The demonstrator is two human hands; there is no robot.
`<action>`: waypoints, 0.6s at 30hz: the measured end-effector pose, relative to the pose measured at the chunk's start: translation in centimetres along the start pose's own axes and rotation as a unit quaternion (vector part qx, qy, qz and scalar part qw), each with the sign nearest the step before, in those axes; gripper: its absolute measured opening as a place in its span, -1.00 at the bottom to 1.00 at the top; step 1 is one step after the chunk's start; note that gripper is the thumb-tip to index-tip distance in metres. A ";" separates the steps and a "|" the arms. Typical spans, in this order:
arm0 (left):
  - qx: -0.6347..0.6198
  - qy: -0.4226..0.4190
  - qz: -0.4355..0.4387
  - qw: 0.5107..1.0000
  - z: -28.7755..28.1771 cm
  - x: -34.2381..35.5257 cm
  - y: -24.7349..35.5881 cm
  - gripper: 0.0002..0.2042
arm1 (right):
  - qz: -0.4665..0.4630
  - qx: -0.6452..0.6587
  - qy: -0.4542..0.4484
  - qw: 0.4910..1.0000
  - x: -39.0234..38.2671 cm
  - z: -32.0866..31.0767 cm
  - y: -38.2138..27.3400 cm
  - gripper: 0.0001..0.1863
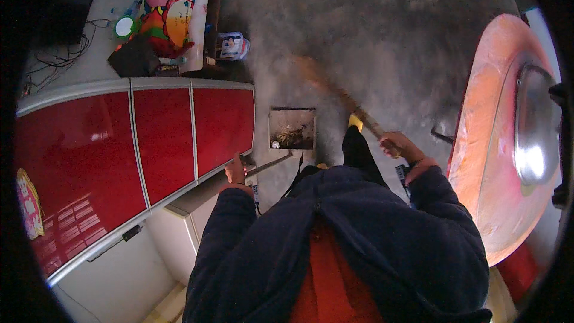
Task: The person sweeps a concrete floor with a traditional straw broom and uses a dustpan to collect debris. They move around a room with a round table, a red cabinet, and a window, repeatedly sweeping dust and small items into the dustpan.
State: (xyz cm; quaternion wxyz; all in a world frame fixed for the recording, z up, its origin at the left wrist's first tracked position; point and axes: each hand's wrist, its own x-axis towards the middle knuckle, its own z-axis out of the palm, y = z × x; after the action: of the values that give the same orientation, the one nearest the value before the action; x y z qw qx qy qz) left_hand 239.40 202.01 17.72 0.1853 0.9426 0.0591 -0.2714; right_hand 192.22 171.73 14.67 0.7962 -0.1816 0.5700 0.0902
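Note:
My left hand (237, 170) is closed around the handle of a long-handled dustpan (271, 121), beside the red cabinet edge. The pan lies on the grey floor ahead of my feet. Inside it are a clump of brownish debris (291, 137) and a small white scrap (275, 144). My right hand (402, 146) grips the upper end of a broom (353, 103). The broom slants forward and left over the floor, and its far end is smeared by motion, so its bristles cannot be made out.
Red-fronted cabinets (164, 134) run along my left. Beyond them a cluttered table (202, 21) bears a colourful cartoon-printed item (173, 18); a white-and-blue tub (232, 46) stands beside it. At right is an orange round-edged table (472, 137) with a shiny metal piece (534, 125).

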 end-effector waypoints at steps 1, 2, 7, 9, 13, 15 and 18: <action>-0.032 0.007 -0.019 0.999 0.2 0.0 1.5 -0.51 | -0.011 0.007 -0.009 1.000 -0.5 -2.2 -2.0 -0.79; -0.029 0.008 -0.017 0.999 0.5 -0.1 2.9 -0.51 | -0.004 0.014 0.003 1.000 -0.9 -4.1 -4.3 -0.80; -0.046 0.038 -0.017 0.998 0.4 -0.5 6.9 -0.50 | -0.061 -0.064 -0.014 0.996 0.3 -4.9 -15.0 -0.81; -0.032 0.037 -0.060 0.997 0.7 0.5 8.2 -0.50 | -0.108 -0.070 -0.009 0.992 1.4 -1.9 -17.3 -0.81; -0.050 0.059 -0.084 0.993 1.7 3.1 9.6 -0.47 | -0.100 -0.157 0.003 0.983 3.1 3.9 -20.2 -0.81; -0.088 0.038 -0.057 0.994 2.6 5.3 11.0 -0.47 | -0.047 -0.211 -0.052 0.975 4.3 6.4 -21.5 -0.79; -0.085 -0.010 -0.046 0.995 3.8 8.0 13.3 -0.47 | -0.066 -0.120 -0.147 0.980 7.8 10.8 -22.7 -0.78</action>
State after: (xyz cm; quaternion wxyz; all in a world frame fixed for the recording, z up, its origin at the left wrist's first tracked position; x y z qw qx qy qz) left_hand 247.13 188.33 14.64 0.2521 0.9170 0.1234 -0.2835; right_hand 212.21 154.65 14.63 0.8481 -0.2977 0.4182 0.1311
